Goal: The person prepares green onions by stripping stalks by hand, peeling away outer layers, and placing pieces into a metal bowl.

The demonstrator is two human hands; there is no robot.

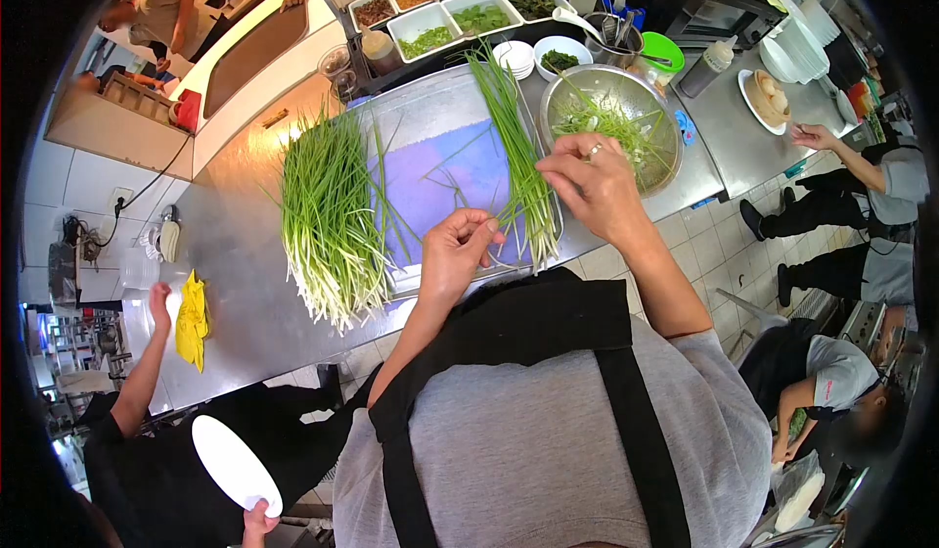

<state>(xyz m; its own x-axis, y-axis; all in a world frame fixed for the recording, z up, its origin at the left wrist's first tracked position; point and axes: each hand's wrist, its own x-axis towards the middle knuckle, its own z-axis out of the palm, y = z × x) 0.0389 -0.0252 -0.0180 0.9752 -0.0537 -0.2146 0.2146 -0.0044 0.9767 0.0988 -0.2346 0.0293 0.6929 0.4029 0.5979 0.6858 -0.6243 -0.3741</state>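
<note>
My left hand (458,254) pinches what looks like a thin chive stalk near the lower ends of a small bunch of green chives (509,127). That bunch lies along the right side of a metal tray (430,93) lined with a blue-purple cloth (430,171). My right hand (595,181) is raised at the near left rim of a steel bowl (668,142), thumb and fingers drawn together. Anything in its pinch is too small to make out. Pale green trimmings (611,122) lie in the bowl. A thick pile of chives (333,205), white ends toward me, covers the tray's left side.
White containers of chopped ingredients (479,20) line the back. Beside the bowl stand a green tub (663,51) and a squeeze bottle (706,68). A yellow cloth (193,318) lies at left. A person there holds a white plate (235,465); other people stand at right.
</note>
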